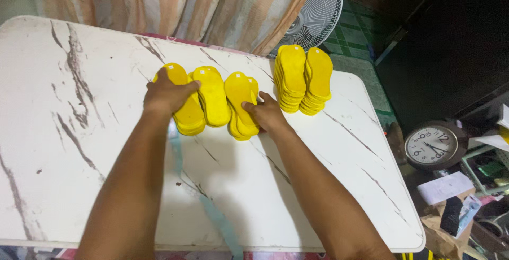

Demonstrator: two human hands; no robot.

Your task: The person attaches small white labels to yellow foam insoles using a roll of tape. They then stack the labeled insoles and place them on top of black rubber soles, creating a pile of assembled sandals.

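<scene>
- Forearms enter from the near edge of the white marble-patterned table (63, 148), reaching across it.
- A pale green strap (212, 212) lies on the table between the forearms.
- Right hand (266, 114): fingers curled, thumb and fingertips pinching the near side of a short stack of yellow shoe soles (239, 103) toward the table's far edge.
- Left hand (167, 94): spread flat, palm down, pressing on the leftmost sole stack (186, 117); a middle stack (213, 95) lies between the two.
- Two taller sole stacks (303, 77) stand right of these, untouched.
- Beyond the table: striped curtain (175, 5), white fan (315, 16). Right of the table, on the floor: round clock (435, 146).
</scene>
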